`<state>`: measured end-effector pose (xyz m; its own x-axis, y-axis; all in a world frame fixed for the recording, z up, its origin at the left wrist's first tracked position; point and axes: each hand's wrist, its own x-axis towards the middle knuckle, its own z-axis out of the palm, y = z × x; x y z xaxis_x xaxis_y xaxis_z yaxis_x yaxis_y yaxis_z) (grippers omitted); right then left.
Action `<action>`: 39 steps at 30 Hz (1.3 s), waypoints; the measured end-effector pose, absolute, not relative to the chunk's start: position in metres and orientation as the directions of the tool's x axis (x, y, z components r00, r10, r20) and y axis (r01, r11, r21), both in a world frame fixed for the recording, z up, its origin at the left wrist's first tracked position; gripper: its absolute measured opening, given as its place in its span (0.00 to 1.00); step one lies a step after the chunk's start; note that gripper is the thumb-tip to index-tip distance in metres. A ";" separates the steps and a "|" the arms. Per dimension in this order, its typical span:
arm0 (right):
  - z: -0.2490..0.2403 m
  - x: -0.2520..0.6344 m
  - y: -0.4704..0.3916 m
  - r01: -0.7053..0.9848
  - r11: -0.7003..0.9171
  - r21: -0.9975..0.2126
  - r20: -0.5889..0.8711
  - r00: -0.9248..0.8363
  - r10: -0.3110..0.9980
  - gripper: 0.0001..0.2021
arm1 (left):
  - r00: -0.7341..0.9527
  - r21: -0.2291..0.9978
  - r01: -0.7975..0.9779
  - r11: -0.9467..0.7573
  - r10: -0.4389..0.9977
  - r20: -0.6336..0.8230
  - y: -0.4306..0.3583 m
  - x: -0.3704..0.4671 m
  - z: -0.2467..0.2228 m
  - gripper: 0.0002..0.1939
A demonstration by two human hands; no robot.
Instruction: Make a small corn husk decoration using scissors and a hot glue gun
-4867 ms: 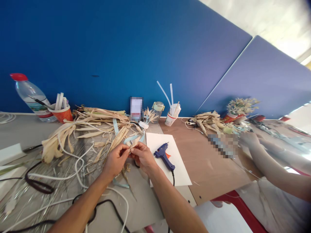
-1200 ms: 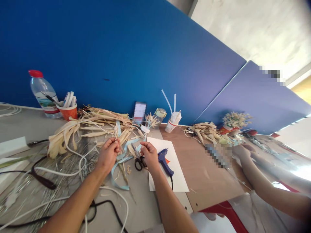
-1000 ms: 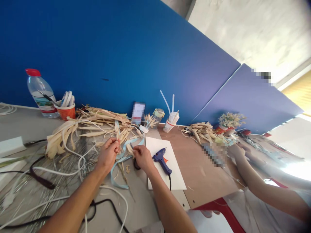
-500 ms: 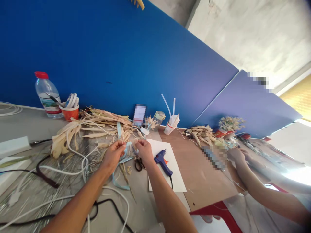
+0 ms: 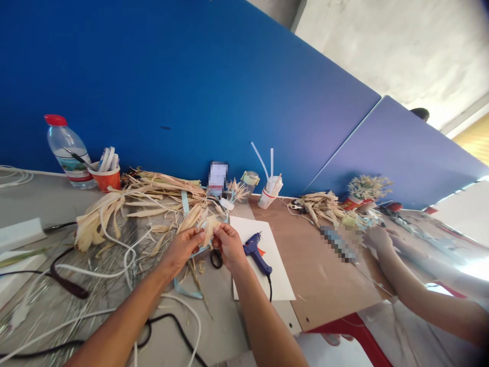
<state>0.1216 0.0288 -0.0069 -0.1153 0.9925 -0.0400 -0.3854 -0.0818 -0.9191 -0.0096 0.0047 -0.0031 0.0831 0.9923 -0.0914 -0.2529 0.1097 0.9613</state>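
Between my two hands, above the desk, is a pale piece of dried corn husk [image 5: 210,230]. My left hand [image 5: 186,245] pinches its left side, fingers closed. On its right side my right hand [image 5: 228,243] grips with thumb and fingers together. Light blue ribbon [image 5: 189,294] lies on the desk below, partly hidden by my left hand. Black-handled scissors [image 5: 216,259] rest just under my right hand, their blades hidden. A blue glue gun [image 5: 258,255] lies on a white sheet [image 5: 280,285] right of my right forearm.
A heap of dried husks [image 5: 164,183] spreads behind my hands. White cables [image 5: 95,273] and thin wires cover the left. A water bottle [image 5: 69,153], orange cup [image 5: 105,178], phone [image 5: 217,178], lidded jar [image 5: 248,184] and white cup [image 5: 266,199] line the blue partition [image 5: 171,92]. A co-worker's hands [image 5: 378,240] work at right.
Half a second ago light blue ribbon showed at my left fingertips and my hands were slightly apart. Now they have come together on a pale husk piece. The camera view has shifted slightly.
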 end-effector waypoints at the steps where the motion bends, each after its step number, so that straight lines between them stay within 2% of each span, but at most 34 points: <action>1: -0.008 0.121 0.029 -0.369 -0.069 -0.927 -0.032 -0.105 0.994 0.10 | 0.064 0.969 -0.224 0.108 0.993 -0.095 0.005 -0.010 -0.004 0.16; 6: -0.008 0.121 0.027 -0.285 -0.011 -0.958 0.001 -0.045 0.999 0.09 | -0.039 0.993 -0.111 0.037 0.998 -0.041 0.008 -0.011 -0.011 0.14; 14: -0.001 0.125 0.025 -0.252 -0.033 -0.967 -0.008 -0.100 0.995 0.07 | -0.111 0.986 0.133 -0.096 0.988 0.111 0.011 -0.017 -0.018 0.15; 21: 0.002 0.128 0.020 -0.198 -0.084 -0.977 -0.032 -0.250 0.968 0.03 | -0.202 0.965 0.236 -0.118 0.965 0.167 0.011 -0.020 -0.017 0.16; 28: -0.003 0.132 0.026 -0.211 -0.060 -0.976 -0.030 -0.143 0.989 0.05 | -0.232 0.959 0.265 -0.105 0.958 0.169 0.008 -0.019 -0.011 0.15; 30: -0.003 0.137 0.028 -0.099 -0.016 -0.995 -0.009 -0.069 0.998 0.06 | -0.263 0.969 0.221 -0.108 0.950 0.166 0.008 -0.020 -0.010 0.14; 33: 0.002 0.146 0.027 0.307 0.057 -0.950 0.060 0.002 0.998 0.05 | -0.310 0.982 0.151 -0.113 0.938 0.155 0.010 -0.022 -0.011 0.14; 36: 0.009 0.152 0.019 0.697 0.065 -0.714 0.040 -0.053 0.998 0.07 | -0.328 0.985 0.128 -0.115 0.932 0.152 0.012 -0.023 -0.013 0.15; 39: 0.015 0.153 0.009 0.891 0.075 -0.447 -0.068 -0.117 0.991 0.13 | -0.325 0.981 0.161 -0.108 0.933 0.156 0.013 -0.024 -0.016 0.14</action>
